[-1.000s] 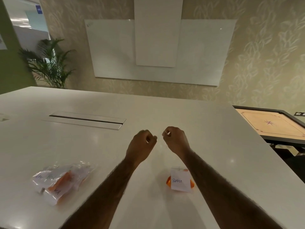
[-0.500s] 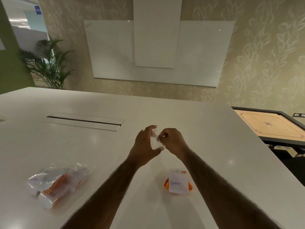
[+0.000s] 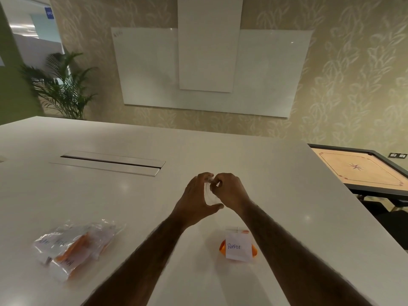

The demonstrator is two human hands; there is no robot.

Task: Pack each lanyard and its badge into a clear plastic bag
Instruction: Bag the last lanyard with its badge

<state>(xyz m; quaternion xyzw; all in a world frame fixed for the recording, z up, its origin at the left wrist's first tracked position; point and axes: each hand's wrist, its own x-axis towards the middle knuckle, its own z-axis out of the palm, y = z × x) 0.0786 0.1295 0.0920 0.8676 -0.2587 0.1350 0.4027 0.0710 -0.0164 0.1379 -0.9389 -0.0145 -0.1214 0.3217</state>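
Left hand (image 3: 196, 197) and right hand (image 3: 230, 192) pinched a limp, likely slippery clear plastic bag (image 3: 210, 196); at 5 o'clock lay a light white paper badge (image 3: 238, 247) on a soft orange lanyard (image 3: 222, 250), best scooped together.

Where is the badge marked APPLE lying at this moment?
In the head view the badge lies on the white table, right of centre, atop its orange lanyard, just left of the right forearm.

Badge card (image 3: 238, 246), counter (image 3: 198, 146) at 5 o'clock: handwritten "APPLE". Bagged badges (image 3: 72, 246), 8 o'clock: writing illegible. Blue wall sign (image 3: 50, 13), 11 o'clock: unreadable.
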